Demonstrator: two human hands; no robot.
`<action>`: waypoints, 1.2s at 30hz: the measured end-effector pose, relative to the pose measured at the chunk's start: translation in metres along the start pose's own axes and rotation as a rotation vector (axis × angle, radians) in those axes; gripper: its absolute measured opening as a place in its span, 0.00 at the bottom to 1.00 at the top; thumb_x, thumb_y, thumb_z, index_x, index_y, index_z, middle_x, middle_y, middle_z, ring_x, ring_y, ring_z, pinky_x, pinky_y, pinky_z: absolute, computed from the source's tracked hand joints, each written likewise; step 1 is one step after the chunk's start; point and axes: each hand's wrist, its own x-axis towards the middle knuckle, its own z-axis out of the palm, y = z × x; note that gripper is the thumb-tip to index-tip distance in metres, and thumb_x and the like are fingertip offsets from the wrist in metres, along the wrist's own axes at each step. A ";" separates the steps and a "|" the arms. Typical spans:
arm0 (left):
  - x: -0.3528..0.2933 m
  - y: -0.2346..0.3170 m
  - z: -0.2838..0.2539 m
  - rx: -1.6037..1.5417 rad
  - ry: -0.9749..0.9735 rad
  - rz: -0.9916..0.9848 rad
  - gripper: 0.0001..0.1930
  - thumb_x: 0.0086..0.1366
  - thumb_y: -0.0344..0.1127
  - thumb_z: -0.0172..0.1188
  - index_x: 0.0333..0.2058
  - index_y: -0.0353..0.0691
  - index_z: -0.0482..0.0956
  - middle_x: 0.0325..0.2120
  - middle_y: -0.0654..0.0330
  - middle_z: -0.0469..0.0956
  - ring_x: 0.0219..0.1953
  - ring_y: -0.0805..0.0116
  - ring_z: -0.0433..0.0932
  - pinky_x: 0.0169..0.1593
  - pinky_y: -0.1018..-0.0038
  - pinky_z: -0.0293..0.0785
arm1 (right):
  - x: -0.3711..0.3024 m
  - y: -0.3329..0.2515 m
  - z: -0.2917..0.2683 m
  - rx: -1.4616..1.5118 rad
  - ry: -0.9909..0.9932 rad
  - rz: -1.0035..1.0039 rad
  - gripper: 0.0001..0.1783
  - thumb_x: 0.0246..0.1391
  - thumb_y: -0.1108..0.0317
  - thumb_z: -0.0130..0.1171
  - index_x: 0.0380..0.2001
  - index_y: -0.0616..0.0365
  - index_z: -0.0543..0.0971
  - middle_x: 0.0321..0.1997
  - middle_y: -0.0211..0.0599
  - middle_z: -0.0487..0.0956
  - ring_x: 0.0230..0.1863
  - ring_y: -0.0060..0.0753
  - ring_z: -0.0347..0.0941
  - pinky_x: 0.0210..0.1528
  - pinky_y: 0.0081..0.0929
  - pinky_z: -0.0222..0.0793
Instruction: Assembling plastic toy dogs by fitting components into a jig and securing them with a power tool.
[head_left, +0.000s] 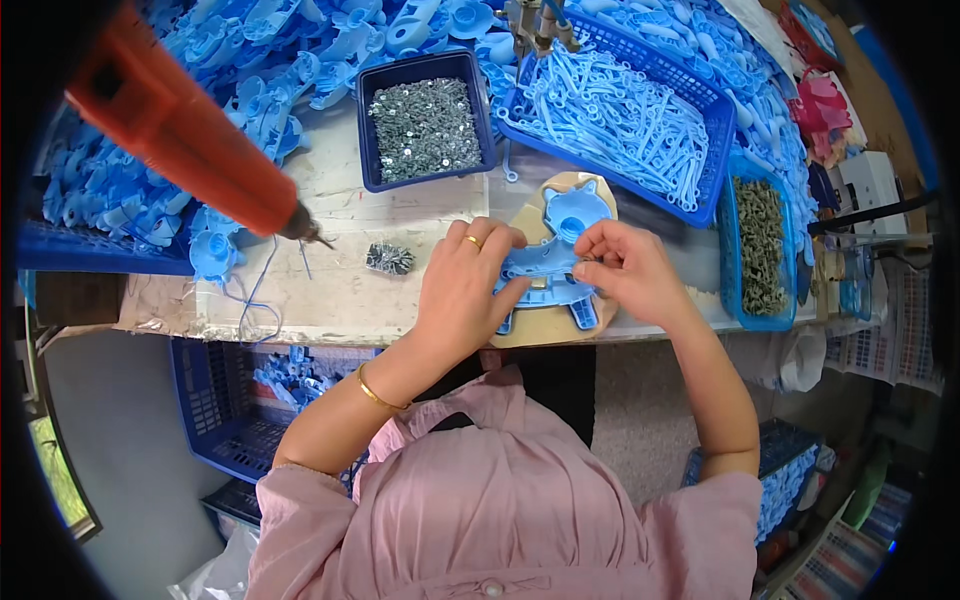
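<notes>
A light-blue plastic toy shell half (578, 208), hollow side up and shaped like an animal, lies in a tan holder (607, 312) at the table's front edge. My left hand (468, 275) curls over the shell's left side, fingertips and thumb pressed on it. Over its right side, my right hand (628, 268) has thumb and fingers pinched together; whatever sits between them is too small to name. A small metal piece (539, 284) shows inside the shell, between my hands. Left of my left hand lies a little heap of screws (390, 259).
An orange power screwdriver (190, 125) hangs at upper left, tip downward. Behind my hands stand a dark-blue tray of small metal parts (425, 125) and a blue basket of light-blue plastic rods (625, 120). A blue bin of metal parts (760, 245) is at right. Blue shells (270, 60) are piled behind.
</notes>
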 end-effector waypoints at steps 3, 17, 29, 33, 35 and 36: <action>0.001 0.001 0.001 0.010 -0.009 -0.009 0.19 0.50 0.31 0.70 0.42 0.39 0.76 0.41 0.56 0.75 0.42 0.51 0.73 0.46 0.60 0.71 | 0.004 -0.005 -0.004 -0.048 -0.095 -0.026 0.10 0.51 0.76 0.66 0.38 0.63 0.80 0.29 0.31 0.82 0.25 0.11 0.70 0.27 0.16 0.65; 0.002 0.007 0.002 0.189 0.013 0.045 0.06 0.50 0.35 0.70 0.26 0.45 0.81 0.44 0.64 0.77 0.45 0.59 0.72 0.45 0.63 0.68 | 0.015 -0.011 -0.005 -0.590 -0.019 -0.298 0.10 0.42 0.71 0.72 0.32 0.53 0.84 0.35 0.34 0.74 0.39 0.39 0.75 0.40 0.34 0.71; 0.004 -0.007 -0.025 0.046 0.130 0.023 0.09 0.58 0.38 0.67 0.33 0.43 0.78 0.36 0.60 0.78 0.40 0.56 0.74 0.42 0.62 0.72 | 0.088 -0.172 0.060 -0.087 0.746 -1.029 0.25 0.52 0.67 0.70 0.53 0.59 0.76 0.46 0.38 0.80 0.45 0.30 0.77 0.46 0.29 0.74; 0.023 -0.048 -0.050 0.326 0.201 -0.021 0.05 0.59 0.35 0.64 0.30 0.43 0.79 0.32 0.60 0.77 0.38 0.57 0.74 0.40 0.64 0.73 | 0.130 -0.217 0.050 0.192 0.646 -0.911 0.28 0.63 0.47 0.60 0.54 0.59 0.74 0.50 0.41 0.79 0.48 0.28 0.77 0.48 0.27 0.72; 0.032 -0.074 -0.066 0.418 0.199 -0.061 0.05 0.58 0.35 0.66 0.29 0.43 0.80 0.32 0.60 0.78 0.38 0.56 0.75 0.40 0.63 0.73 | 0.083 -0.272 0.035 0.042 0.392 -0.557 0.27 0.63 0.51 0.60 0.56 0.60 0.73 0.51 0.43 0.79 0.50 0.30 0.76 0.51 0.28 0.71; 0.040 -0.087 -0.070 0.495 0.187 -0.080 0.05 0.56 0.36 0.67 0.28 0.42 0.82 0.32 0.60 0.79 0.38 0.55 0.75 0.40 0.62 0.73 | 0.069 -0.285 0.027 -0.119 0.161 -0.192 0.28 0.63 0.55 0.59 0.59 0.61 0.72 0.53 0.44 0.78 0.51 0.32 0.76 0.54 0.30 0.70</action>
